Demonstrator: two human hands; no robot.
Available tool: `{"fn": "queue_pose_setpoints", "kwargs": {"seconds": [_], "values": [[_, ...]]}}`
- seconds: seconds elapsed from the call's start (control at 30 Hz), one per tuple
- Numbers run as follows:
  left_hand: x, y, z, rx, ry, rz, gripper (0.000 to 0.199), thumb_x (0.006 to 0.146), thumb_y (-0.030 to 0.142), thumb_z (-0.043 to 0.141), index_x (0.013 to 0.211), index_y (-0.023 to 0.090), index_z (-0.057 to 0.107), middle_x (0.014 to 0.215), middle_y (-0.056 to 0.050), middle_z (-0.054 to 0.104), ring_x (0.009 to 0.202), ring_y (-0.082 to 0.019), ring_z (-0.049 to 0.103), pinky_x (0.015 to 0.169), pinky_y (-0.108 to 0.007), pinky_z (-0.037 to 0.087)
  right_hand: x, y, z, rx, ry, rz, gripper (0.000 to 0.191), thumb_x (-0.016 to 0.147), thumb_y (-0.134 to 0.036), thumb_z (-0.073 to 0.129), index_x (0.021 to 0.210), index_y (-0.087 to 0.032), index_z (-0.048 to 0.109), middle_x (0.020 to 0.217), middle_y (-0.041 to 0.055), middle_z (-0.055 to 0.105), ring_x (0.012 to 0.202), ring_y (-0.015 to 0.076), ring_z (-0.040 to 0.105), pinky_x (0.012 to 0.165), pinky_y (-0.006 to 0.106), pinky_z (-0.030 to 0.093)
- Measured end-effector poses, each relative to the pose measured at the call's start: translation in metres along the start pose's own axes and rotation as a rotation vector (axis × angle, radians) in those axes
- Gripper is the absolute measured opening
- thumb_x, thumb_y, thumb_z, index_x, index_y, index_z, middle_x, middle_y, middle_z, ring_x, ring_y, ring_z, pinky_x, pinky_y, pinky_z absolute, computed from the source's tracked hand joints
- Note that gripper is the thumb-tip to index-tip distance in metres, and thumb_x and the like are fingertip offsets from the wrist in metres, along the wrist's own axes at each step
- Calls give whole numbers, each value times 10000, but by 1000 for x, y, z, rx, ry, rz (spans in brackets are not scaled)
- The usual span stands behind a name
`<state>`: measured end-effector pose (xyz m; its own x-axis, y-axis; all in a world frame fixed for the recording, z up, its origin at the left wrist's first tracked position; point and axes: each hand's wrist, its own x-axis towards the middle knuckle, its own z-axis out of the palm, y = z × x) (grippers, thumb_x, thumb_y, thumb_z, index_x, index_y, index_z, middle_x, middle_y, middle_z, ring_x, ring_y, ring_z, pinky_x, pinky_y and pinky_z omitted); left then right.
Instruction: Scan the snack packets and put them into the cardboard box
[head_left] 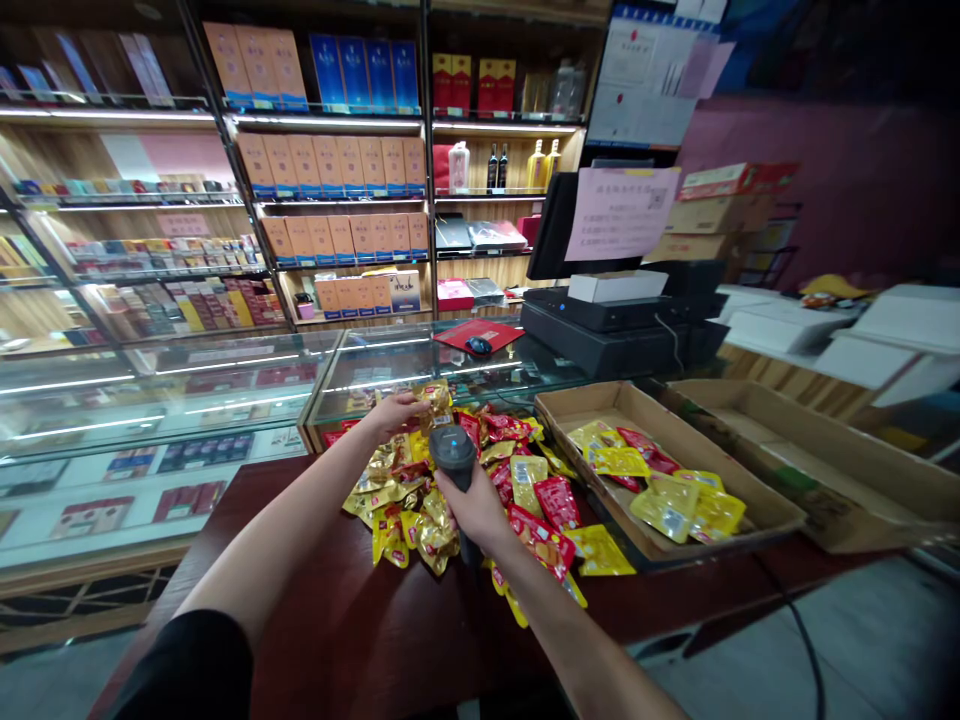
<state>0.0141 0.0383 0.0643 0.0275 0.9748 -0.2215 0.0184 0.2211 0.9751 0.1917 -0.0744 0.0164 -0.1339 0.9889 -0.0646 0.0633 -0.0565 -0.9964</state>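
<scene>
Wrapped around the grip of a dark barcode scanner (453, 450), my right hand (480, 508) is closed above the pile. My left hand (396, 414) pinches a gold snack packet (435, 400) just past the scanner head. Under and around both hands lies a heap of snack packets, with red ones (556, 502), yellow ones (600, 550) and gold ones (436, 530). The scanner hides part of the heap, and its lower handle is partly covered by my right hand.
A cardboard tray (757, 515) holding several packets stands right of the heap, beside a second cardboard tray (862, 470). Behind are a glass display counter (375, 350), a mouse (478, 345) on a red mat, and a cash register base (600, 335) with a monitor (551, 225).
</scene>
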Motion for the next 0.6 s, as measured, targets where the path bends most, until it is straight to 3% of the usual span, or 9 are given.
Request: {"fn": "queue_pose_setpoints", "kwargs": {"seconds": [0.17, 0.3, 0.4, 0.47, 0.53, 0.6], "values": [[0, 0, 1, 14, 39, -10, 411, 461, 403, 851, 737, 162, 664, 702, -13, 647, 625, -103, 562, 656, -258, 485, 0, 0, 2, 33, 11, -26, 390, 710, -467, 634, 980, -198, 553, 501, -48, 550, 353, 121, 481, 386, 245, 391], [1, 0, 0, 19, 21, -12, 420, 451, 392, 857, 727, 156, 649, 703, 2, 634, 558, -69, 531, 598, -232, 459, -2, -2, -1, 39, -3, -58, 377, 719, -465, 624, 964, -183, 573, 517, -29, 571, 402, 142, 517, 434, 272, 432], [0, -2, 0, 13, -5, -22, 432, 451, 415, 853, 719, 151, 641, 684, 10, 614, 549, -65, 523, 589, -227, 450, 7, -11, -10, 38, 61, -201, 366, 703, -422, 647, 966, -170, 601, 729, 28, 663, 657, 179, 619, 623, 300, 494], [-2, -4, 0, 20, -13, -36, 434, 455, 429, 847, 717, 149, 644, 673, 16, 601, 537, -55, 498, 589, -226, 452, 22, -21, -19, 64, 131, -266, 354, 681, -378, 667, 966, -175, 619, 877, 32, 672, 815, 180, 613, 734, 288, 480], [-6, -6, 2, 36, -16, -59, 441, 453, 436, 844, 724, 146, 650, 677, 17, 598, 525, -48, 474, 579, -224, 452, 41, -31, -27, 129, 106, -156, 308, 670, -351, 667, 919, -175, 627, 753, -3, 644, 687, 144, 581, 647, 251, 463], [-10, -9, 4, 50, -15, -79, 450, 441, 423, 850, 730, 142, 651, 680, 17, 600, 519, -45, 463, 568, -223, 454, 61, -39, -34, 225, -16, 17, 242, 684, -347, 648, 846, -170, 621, 581, -41, 556, 503, 102, 483, 503, 220, 406]]}}
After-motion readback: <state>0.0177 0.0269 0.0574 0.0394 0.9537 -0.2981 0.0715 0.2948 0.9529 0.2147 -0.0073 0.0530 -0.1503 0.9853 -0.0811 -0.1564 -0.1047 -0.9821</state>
